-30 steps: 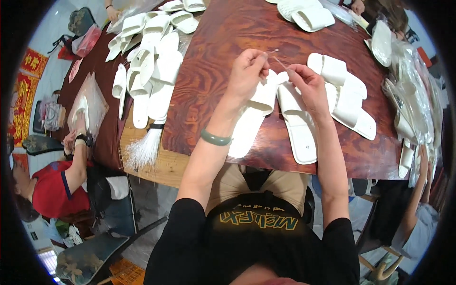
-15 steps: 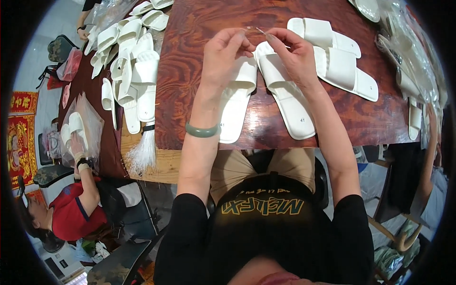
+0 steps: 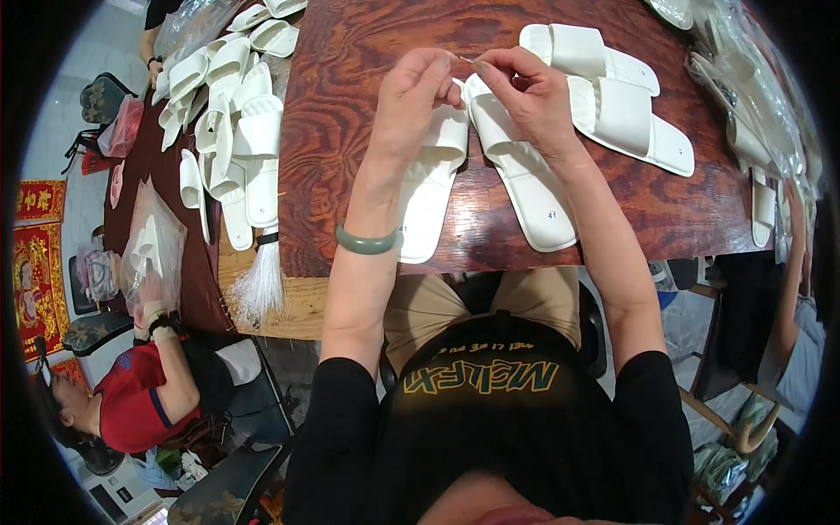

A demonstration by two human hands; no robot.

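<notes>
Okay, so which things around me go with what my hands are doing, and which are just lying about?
In use, it seems:
thin strand between your left hand and right hand
slipper pair below them
possibly the white strand bundle

Apparently just around:
pink bag
dark chair at upper left
red-and-gold hangings

Slippers (image 3: 531, 203) are white, the counter (image 3: 337, 131) red-brown with dark wavy grain, the bangle (image 3: 366, 243) green, trousers (image 3: 430, 313) beige, the shirt (image 3: 516, 446) black, yellow-lettered.
</notes>
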